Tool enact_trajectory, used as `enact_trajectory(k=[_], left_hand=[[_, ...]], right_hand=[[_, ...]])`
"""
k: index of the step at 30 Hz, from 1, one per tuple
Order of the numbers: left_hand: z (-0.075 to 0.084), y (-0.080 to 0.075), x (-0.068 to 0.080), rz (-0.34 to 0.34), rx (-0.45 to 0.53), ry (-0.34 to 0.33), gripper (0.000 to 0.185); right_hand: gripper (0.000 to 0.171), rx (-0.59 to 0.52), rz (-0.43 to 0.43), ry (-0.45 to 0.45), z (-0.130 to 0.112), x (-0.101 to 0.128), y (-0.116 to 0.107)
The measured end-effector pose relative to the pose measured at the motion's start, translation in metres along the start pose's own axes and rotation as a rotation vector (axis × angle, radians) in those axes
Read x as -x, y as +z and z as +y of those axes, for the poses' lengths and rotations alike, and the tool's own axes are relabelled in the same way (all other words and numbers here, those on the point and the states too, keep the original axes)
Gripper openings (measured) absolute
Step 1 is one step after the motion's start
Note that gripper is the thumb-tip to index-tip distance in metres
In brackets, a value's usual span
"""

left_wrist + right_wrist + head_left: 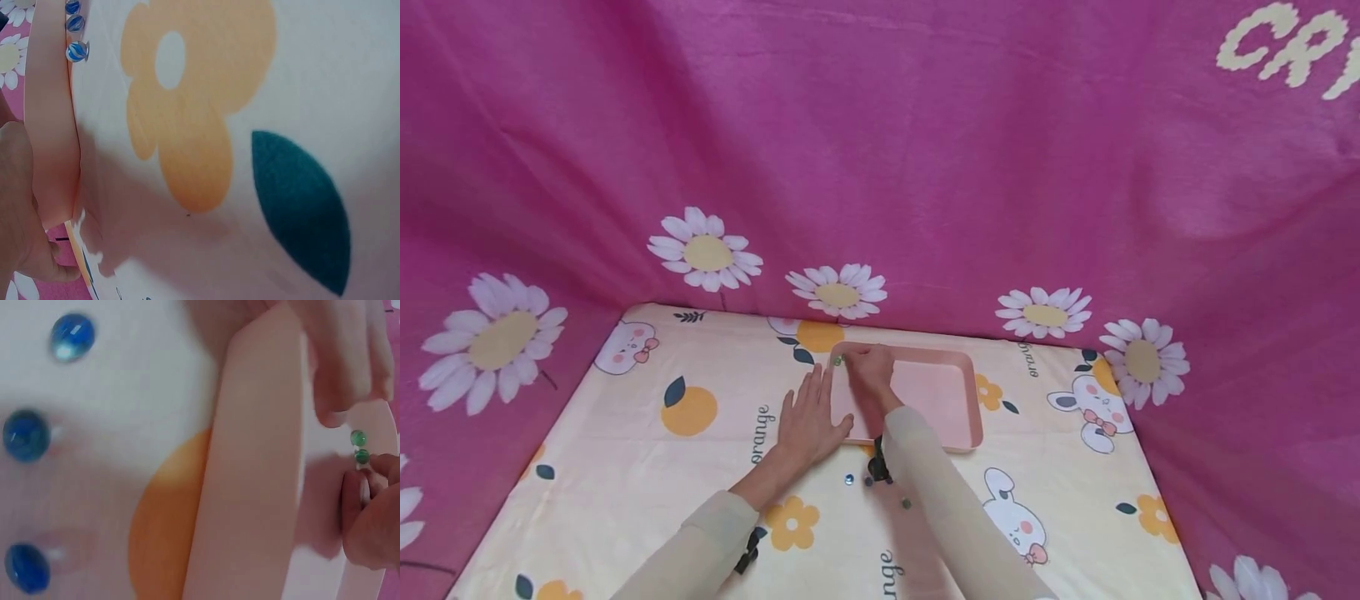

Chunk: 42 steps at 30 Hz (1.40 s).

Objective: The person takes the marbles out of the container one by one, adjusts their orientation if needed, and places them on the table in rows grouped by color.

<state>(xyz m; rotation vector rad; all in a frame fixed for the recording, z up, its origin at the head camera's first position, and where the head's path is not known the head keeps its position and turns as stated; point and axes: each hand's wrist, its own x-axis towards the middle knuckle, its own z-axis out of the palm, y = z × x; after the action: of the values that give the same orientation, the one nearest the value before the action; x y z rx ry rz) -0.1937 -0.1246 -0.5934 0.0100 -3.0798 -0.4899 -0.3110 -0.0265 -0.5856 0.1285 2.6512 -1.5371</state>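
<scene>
L hand (808, 417) flat beside pink tray (964, 398); R hand (868, 371) pinching green marble (361, 456) in tray corner.

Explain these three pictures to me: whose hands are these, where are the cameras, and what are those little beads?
There is no machine: a person works with bare hands. The wide picture comes from a head camera; the two close-ups come from cameras on the wrists. A cartoon-printed cloth covers the table. The left hand lies flat beside a pink tray. The right hand reaches into the tray's far corner, fingertips at small green beads. Blue glass beads lie on the cloth outside the tray.
</scene>
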Motion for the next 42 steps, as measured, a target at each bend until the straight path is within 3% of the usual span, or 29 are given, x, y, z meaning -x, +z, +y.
enact_trajectory(k=[8,12,18,25,35,42], left_hand=[[0.0,0.003,-0.002,-0.008,-0.014,0.006,0.096],[-0.002,-0.001,0.0,-0.017,-0.03,-0.005,0.096],[-0.001,-0.003,-0.001,-0.03,-0.033,-0.008,0.097],[0.001,-0.003,-0.001,-0.052,-0.016,-0.017,0.097],[0.005,-0.003,0.001,-0.052,-0.002,-0.022,0.095],[0.007,-0.004,0.002,-0.036,-0.006,-0.028,0.096]], right_hand=[[0.014,-0.068,-0.031,0.055,-0.003,0.004,0.002],[0.017,-0.044,-0.027,0.008,-0.001,0.005,0.001],[0.019,-0.013,-0.008,-0.095,0.001,0.008,-0.015],[0.017,-0.13,-0.058,-0.041,-0.002,0.014,-0.043],[0.013,-0.324,-0.101,-0.043,0.006,0.049,-0.096],[0.011,-0.274,-0.204,-0.17,0.014,0.095,-0.129]])
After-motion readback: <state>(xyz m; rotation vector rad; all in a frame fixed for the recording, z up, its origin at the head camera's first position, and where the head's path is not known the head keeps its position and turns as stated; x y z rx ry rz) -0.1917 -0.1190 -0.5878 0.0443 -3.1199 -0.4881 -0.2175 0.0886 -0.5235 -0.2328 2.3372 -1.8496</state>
